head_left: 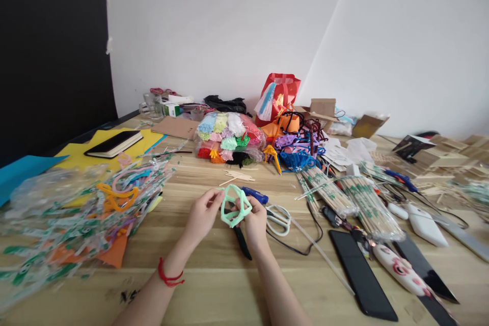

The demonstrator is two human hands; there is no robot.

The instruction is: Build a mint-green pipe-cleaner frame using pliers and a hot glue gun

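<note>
Between my hands is a mint-green pipe-cleaner frame (232, 221), bent into a rounded open shape with several gaps. My left hand (205, 214) pinches its left side between thumb and fingers. On the other side, my right hand (255, 219) grips the frame's right edge, its fingers curled. Behind the right hand lies a blue glue gun (255, 194). White-handled scissors (278, 220) rest just right of that hand. A dark-handled tool (241, 244) lies on the table below the frame, partly hidden by it.
A bag of coloured pipe cleaners (228, 137) sits at the back, near loose wooden sticks (239, 177). Plastic wrappers (87, 219) spread across the left. Packs of sticks (370, 209) and a black phone (361, 275) lie on the right. A red bag (284, 84) stands behind.
</note>
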